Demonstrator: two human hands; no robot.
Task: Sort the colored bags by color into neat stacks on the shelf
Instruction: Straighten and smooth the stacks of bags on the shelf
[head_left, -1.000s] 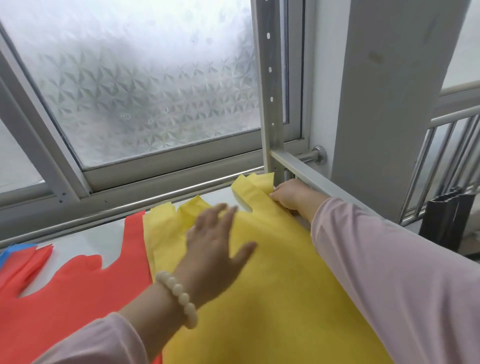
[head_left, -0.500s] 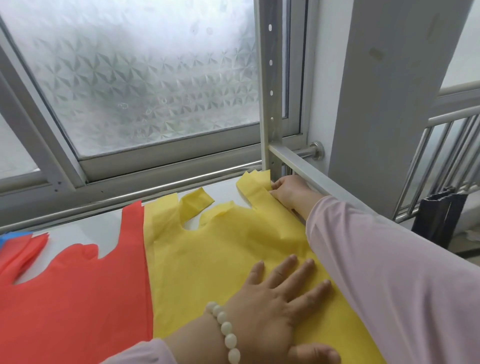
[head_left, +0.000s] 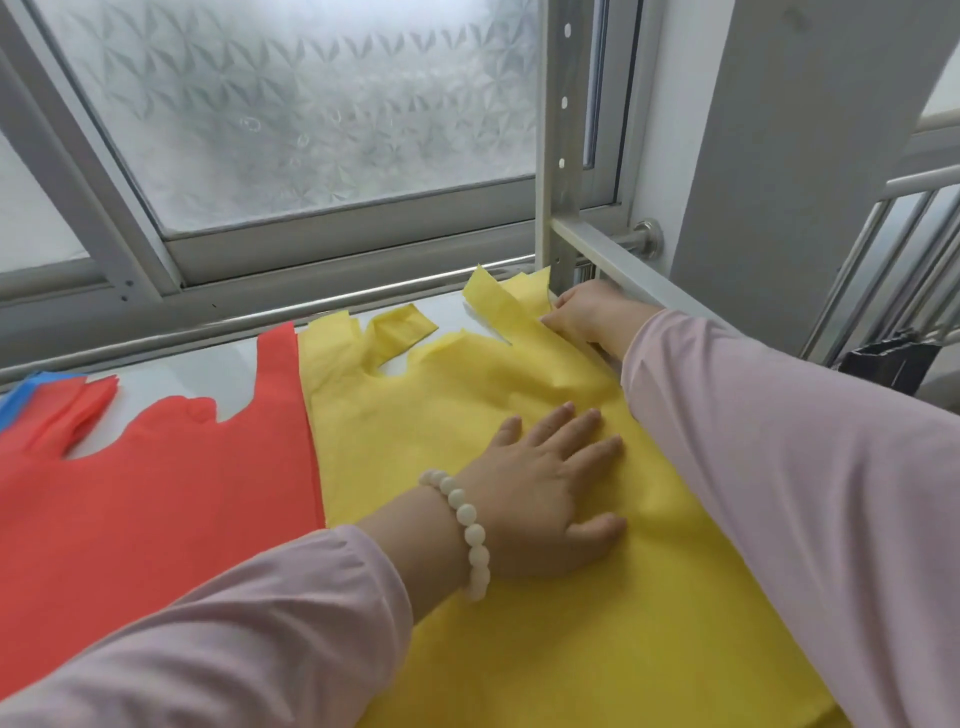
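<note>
The left hand (head_left: 545, 488) lies flat on the yellow bags (head_left: 457, 410), palm down, fingers straight and slightly spread, thumb out to the side. A bracelet of pale beads (head_left: 470, 525) circles its wrist, above a pale pink sleeve (head_left: 260, 623).

The right hand (head_left: 589, 312) reaches over to the far right corner of the same yellow pile, where its bent fingers meet the edge of one handle strap. The fingertips are tucked against the fabric, so I cannot tell whether they pinch the strap or only press on it. Its arm, in the same pink sleeve, crosses the right edge of the pile.

The yellow bags lie flat on the white shelf (head_left: 192, 364), handles pointing toward the window. The far left handle is folded over on itself, and the far right one stands up slightly beside the right hand. Just to the left, touching the yellow edge, lie the red bags (head_left: 156, 499), also flat with handles toward the window. A bit of a blue bag (head_left: 21, 397) shows at the far left, partly under a red handle.

A perforated metal shelf post (head_left: 563, 156) rises right behind the right hand. A frosted window (head_left: 311, 104) fills the background, with a grey pillar (head_left: 805, 156) and a metal railing (head_left: 904, 244) off to the right.
</note>
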